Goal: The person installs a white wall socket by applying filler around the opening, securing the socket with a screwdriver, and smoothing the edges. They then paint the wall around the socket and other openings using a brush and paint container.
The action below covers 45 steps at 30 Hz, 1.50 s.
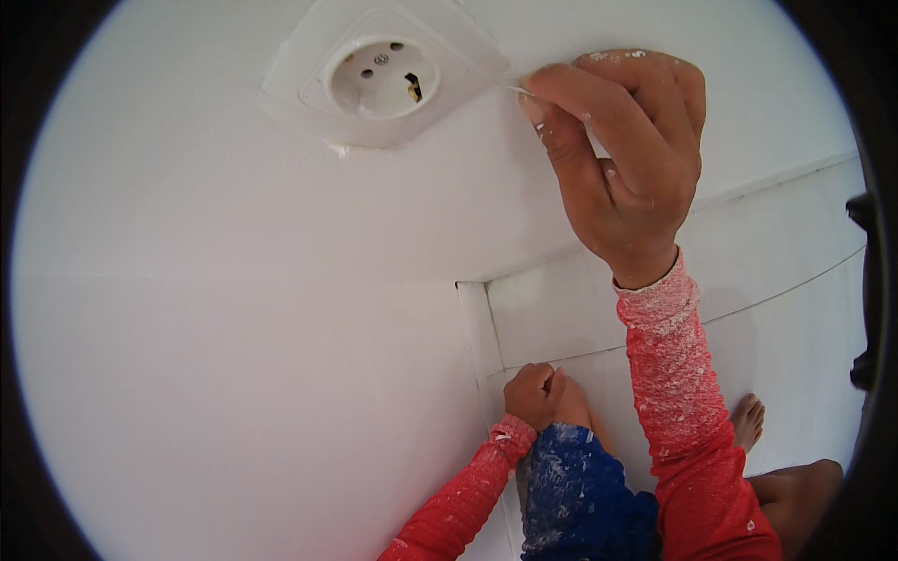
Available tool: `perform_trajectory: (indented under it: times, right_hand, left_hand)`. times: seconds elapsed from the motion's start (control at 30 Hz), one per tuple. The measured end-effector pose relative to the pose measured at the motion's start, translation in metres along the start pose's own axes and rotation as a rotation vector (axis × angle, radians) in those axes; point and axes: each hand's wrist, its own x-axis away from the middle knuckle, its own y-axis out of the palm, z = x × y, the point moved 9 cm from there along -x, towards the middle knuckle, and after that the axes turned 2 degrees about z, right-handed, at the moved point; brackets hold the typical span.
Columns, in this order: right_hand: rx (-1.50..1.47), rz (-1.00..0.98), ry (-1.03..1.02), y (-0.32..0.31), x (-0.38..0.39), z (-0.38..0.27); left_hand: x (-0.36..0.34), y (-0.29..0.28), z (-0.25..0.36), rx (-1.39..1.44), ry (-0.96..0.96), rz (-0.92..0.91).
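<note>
A white round wall socket (382, 79) sits in a square frame (449, 98) on the white wall. A translucent, film-like border surrounds it, with a ragged white bit at its lower corner. Just right of the frame, my right hand (631, 154) pinches a thin whitish strip (514, 89) between thumb and forefinger. The strip reaches toward the frame's right corner; whether it is still joined there is unclear. Lower down, my left hand (535, 395) is closed near my bent knee, beside the wall; what its fingers hold, if anything, is hidden. White specks dot my right hand.
A second white wall (234, 393) meets the socket wall at the left. Pale floor tiles (776, 252) with dark joints lie below, edged by a white skirting (479, 327). My blue, dust-spotted shorts (580, 486) and a bare foot (748, 421) are at the lower right.
</note>
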Motion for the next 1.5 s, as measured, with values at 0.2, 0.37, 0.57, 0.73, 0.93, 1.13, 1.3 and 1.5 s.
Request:
perform_trajectory:
  times: [0.2, 0.37, 0.57, 0.73, 0.93, 1.13, 1.3, 1.5]
  right_hand:
    - [0.005, 0.003, -0.022, 0.002, -0.002, -0.006]
    - [0.032, -0.016, 0.027, 0.004, -0.001, -0.004]
    - [0.027, 0.050, -0.036, 0.002, 0.002, -0.004]
    - [0.014, 0.027, -0.019, 0.003, 0.003, -0.002]
    - [0.020, 0.014, -0.034, 0.003, 0.002, -0.003]
    - [0.007, 0.006, -0.036, 0.004, 0.001, -0.003]
    - [-0.003, -0.053, -0.013, 0.004, -0.004, -0.003]
    - [-0.060, -0.074, 0.057, 0.004, -0.013, -0.007]
  left_hand:
    - [0.000, 0.001, -0.001, 0.031, -0.020, -0.017]
    - [-0.002, 0.001, -0.001, 0.030, -0.027, -0.029]
    - [-0.001, 0.000, 0.000, 0.031, -0.015, -0.021]
    - [-0.001, 0.003, -0.003, 0.027, -0.030, -0.037]
    - [-0.001, 0.002, -0.002, 0.011, -0.015, -0.020]
    - [-0.001, 0.001, -0.001, 0.040, -0.020, -0.017]
    - [-0.002, 0.001, -0.001, 0.039, -0.027, -0.025]
    - [-0.001, 0.001, -0.001, 0.014, -0.016, -0.030]
